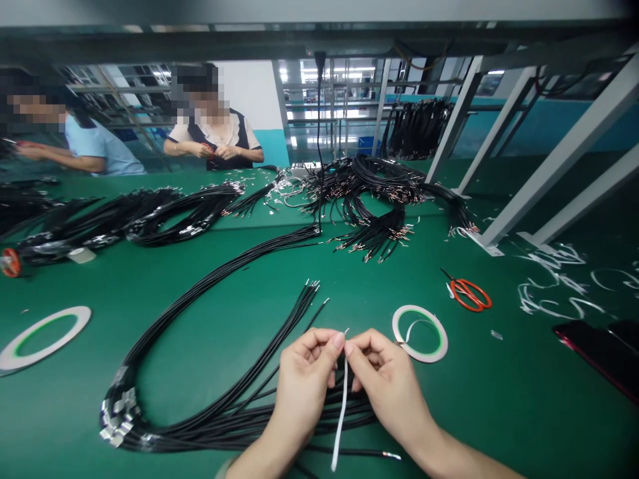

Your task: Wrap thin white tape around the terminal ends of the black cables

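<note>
My left hand (pixel 301 380) and my right hand (pixel 388 380) meet at the fingertips, both closed in a pinch. A thin silvery cable end (pixel 346 331) pokes up by my left thumb; the rest of it is hidden behind the fingers. From under my right thumb hangs a narrow white strip of tape (pixel 339 419). Beneath and behind both hands lies a looped bundle of black cables (pixel 192 303), with silvery foil-like pieces (pixel 118 418) at its left bend. One cable tip (pixel 392 456) points right below my right wrist.
A tape roll (pixel 397 326) and orange-handled scissors (pixel 476 296) lie to the right, near white strip scraps (pixel 554 306). Another roll (pixel 82 319) lies left. Cable heaps (pixel 369 179) line the back. Metal posts (pixel 554 159) stand right. Two people (pixel 234 143) work across the table.
</note>
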`<state>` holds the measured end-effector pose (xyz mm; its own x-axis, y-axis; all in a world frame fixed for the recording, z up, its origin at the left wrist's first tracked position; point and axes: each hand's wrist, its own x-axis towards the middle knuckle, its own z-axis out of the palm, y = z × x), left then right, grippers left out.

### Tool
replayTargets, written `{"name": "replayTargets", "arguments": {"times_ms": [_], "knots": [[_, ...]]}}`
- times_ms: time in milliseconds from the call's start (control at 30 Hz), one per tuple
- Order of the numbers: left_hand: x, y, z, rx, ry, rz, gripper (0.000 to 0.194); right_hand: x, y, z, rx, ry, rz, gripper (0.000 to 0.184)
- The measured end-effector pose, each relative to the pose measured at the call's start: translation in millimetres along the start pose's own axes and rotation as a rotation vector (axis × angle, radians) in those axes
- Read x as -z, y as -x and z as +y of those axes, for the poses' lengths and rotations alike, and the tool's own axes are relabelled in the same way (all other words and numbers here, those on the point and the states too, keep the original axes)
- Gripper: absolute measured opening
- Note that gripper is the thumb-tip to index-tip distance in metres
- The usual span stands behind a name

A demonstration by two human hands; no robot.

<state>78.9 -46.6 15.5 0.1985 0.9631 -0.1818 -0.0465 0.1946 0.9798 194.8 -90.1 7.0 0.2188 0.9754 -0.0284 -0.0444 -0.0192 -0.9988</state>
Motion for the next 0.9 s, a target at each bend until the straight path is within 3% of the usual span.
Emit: {"name": "replayTargets", "arguments": {"times_ms": [100,233,433,900], "knots": [[1.6,-2,0,-0.008,0.019,0.014,0.024,0,-1,1,-0.016,0.003,0.003,0.027],[8.1,-5,2,-0.024,0.035,-0.077,0.023,1,-2,1,-0.044,-0.001,0.026,0.026],[18.0,-7,-2,-0.165,-0.192,-0.064,0.013,3,-1,-2,-0.034,0.072,0.037,0.024],[11.9,-3,2,0.038,-0.03,-0.068,0.017,4,-4,5,0.124,0.125,0.048,0.019]]}}
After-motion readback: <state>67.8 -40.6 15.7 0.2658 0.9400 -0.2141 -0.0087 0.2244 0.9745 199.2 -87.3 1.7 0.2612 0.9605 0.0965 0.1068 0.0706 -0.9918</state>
